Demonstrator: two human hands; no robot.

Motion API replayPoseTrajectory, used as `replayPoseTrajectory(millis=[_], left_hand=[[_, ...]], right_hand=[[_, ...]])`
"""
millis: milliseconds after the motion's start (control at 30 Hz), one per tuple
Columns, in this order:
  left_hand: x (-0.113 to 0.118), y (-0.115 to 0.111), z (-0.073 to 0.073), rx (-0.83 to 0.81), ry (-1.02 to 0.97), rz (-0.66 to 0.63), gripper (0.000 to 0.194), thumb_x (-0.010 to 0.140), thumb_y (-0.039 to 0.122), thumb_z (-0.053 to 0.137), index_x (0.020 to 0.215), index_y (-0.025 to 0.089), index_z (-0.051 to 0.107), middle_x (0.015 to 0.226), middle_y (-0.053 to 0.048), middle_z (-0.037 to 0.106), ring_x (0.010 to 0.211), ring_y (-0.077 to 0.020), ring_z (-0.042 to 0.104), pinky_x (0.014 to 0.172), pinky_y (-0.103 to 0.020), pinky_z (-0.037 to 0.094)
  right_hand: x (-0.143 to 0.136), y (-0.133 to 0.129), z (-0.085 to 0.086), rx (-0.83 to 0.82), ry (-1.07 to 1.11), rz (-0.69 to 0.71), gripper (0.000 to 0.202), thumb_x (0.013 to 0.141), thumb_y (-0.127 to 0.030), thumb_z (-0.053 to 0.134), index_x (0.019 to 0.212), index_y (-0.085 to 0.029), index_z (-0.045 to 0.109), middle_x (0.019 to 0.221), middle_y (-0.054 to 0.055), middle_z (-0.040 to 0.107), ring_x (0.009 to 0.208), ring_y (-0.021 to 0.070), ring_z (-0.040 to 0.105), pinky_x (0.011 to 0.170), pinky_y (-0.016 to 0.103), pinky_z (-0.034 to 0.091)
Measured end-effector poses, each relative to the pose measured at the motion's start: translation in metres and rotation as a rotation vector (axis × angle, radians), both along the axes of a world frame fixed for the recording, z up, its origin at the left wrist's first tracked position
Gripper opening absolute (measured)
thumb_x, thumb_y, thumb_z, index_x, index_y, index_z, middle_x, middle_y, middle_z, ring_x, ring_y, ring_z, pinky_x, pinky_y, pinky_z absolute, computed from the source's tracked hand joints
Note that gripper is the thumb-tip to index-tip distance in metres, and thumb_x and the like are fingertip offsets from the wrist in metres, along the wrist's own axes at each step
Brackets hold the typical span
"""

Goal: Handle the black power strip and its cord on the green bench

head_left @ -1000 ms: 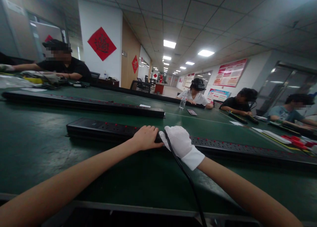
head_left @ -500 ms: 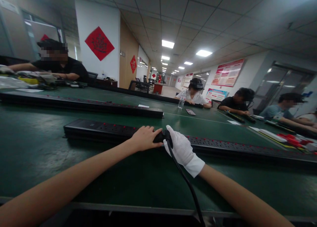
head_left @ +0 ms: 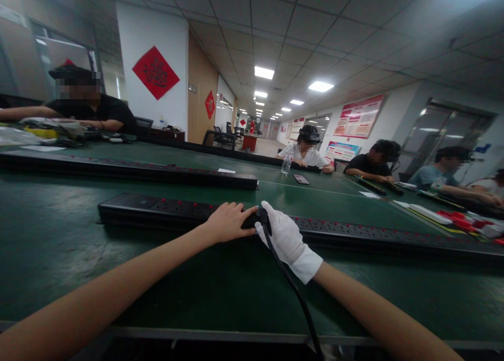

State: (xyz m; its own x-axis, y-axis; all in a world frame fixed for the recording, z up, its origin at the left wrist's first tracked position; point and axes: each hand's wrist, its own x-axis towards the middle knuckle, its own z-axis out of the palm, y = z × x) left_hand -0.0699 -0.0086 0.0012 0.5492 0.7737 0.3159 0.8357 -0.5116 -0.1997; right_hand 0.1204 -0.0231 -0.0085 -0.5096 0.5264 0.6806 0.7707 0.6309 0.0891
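A long black power strip (head_left: 129, 208) with sockets and red dots lies across the green table. My left hand (head_left: 230, 223), bare, rests on top of it with fingers apart, the thumb reaching toward a black plug (head_left: 261, 215). My right hand (head_left: 284, 237), in a white dotted glove, is closed around this plug at the middle of the strip. From the plug a black cable (head_left: 293, 285) runs down over the table's front edge. How far the plug sits in a socket is hidden by my hands.
Behind lies a second black strip (head_left: 189, 175). A bottle (head_left: 286, 164) and a phone (head_left: 301, 179) stand and lie beyond. White and red items (head_left: 452, 220) are at the right. Several people sit around the green table (head_left: 189, 298).
The whole view has shifted slightly. Both hands keep their places at the plug and strip, with hardly any visible motion.
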Motion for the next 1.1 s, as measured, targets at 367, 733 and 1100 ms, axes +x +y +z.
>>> replayPoseTrajectory(millis=[367,733,1100], left_hand=[[-0.0006,0.0011,-0.0014,0.015,-0.006,-0.012,0.071,0.076,0.069,0.020,0.131,0.024,0.031,0.101,-0.012,0.055,0.087,-0.0262,0.052,0.071,-0.036,0.036],[-0.0004,0.0000,-0.0006,-0.003,-0.008,-0.001,0.072,0.076,0.069,0.022,0.131,0.024,0.030,0.104,-0.012,0.055,0.089,-0.0258,0.052,0.073,-0.035,0.036],[0.0000,-0.0015,0.0012,-0.008,-0.021,-0.003,0.070,0.077,0.068,0.024,0.131,0.023,0.031,0.104,-0.012,0.055,0.089,-0.0266,0.052,0.073,-0.036,0.036]], right_hand=[[0.0013,0.0017,-0.0023,-0.008,0.011,0.019,0.054,0.083,-0.036,0.042,0.131,-0.014,0.028,0.107,0.011,0.056,0.095,0.0202,0.054,0.084,0.034,0.044],[0.0006,0.0010,-0.0024,0.015,0.011,0.027,0.055,0.083,-0.035,0.043,0.131,-0.014,0.027,0.106,0.011,0.056,0.095,0.0199,0.054,0.083,0.034,0.044],[0.0011,0.0015,-0.0033,-0.018,0.017,0.018,0.053,0.083,-0.034,0.042,0.131,-0.015,0.028,0.108,0.011,0.055,0.097,0.0209,0.053,0.084,0.036,0.043]])
